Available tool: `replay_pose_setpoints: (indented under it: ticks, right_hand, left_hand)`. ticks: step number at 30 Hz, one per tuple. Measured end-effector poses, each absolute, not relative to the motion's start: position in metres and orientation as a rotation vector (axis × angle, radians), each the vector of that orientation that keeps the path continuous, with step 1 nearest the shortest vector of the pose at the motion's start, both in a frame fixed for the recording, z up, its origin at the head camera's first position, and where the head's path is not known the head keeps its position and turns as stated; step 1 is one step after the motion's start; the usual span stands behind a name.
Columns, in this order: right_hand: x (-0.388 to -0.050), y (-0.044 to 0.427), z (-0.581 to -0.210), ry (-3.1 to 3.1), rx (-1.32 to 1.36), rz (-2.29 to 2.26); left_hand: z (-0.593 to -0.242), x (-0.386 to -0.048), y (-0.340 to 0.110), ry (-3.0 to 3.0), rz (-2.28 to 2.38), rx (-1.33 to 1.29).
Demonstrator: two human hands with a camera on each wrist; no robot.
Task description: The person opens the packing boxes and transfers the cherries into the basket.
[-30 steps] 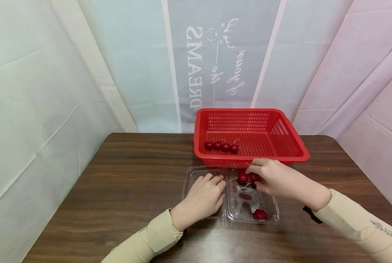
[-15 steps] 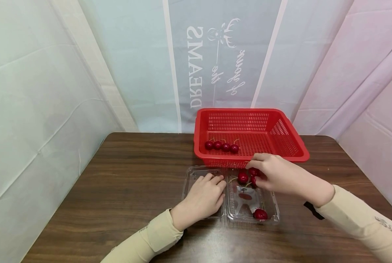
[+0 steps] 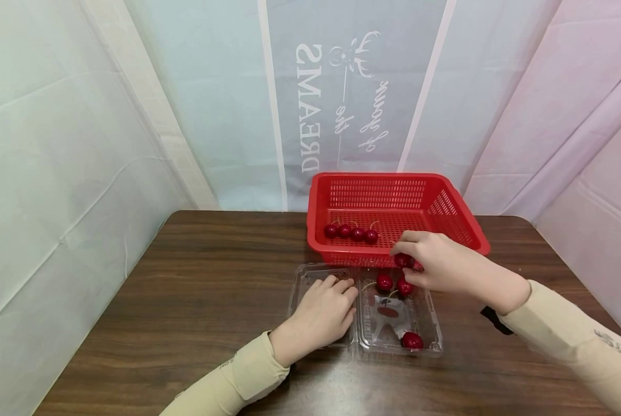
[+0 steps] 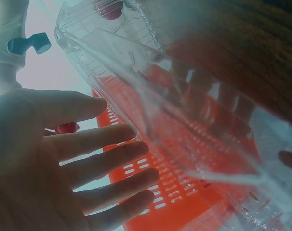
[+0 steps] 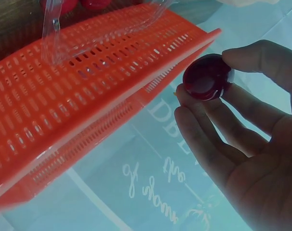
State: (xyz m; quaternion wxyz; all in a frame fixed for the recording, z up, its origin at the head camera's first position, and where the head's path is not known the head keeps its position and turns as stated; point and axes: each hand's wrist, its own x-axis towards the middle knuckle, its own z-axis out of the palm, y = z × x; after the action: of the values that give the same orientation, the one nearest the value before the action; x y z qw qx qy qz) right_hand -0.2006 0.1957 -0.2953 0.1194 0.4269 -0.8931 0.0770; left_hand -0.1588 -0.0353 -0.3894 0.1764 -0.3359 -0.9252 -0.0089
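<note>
My right hand (image 3: 435, 263) pinches a dark red cherry (image 5: 208, 77) between thumb and fingers, just above the front rim of the red basket (image 3: 399, 251). Below it, the right half of a clear plastic clamshell box (image 3: 368, 342) holds two cherries near its back and one cherry (image 3: 412, 340) at its front corner. Over the left half of that box, my left hand (image 3: 318, 312) rests with its fingers spread fairly straight, touching the plastic lid (image 4: 151, 110). Several cherries (image 3: 357, 233) with stems lie in a row inside the basket at its left.
Everything stands on a dark wooden table (image 3: 211, 277). Behind the basket hangs a pale blue cloth (image 3: 237, 104) with mirrored lettering. White fabric (image 3: 66, 173) encloses the left side, and pinkish fabric (image 3: 581, 115) the right.
My right hand has lifted a cherry from the box and moved up and back to the basket's front rim. The left hand has stayed in place.
</note>
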Motion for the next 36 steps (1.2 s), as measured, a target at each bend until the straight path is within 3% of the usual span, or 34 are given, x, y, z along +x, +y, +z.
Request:
replay_pose_setpoints:
  ticks: [36]
  right_hand:
    - [-0.263, 0.201, -0.287, -2.796, 1.118, 0.192]
  left_hand:
    - [-0.389, -0.16, -0.035, -2.615, -0.027, -0.956]
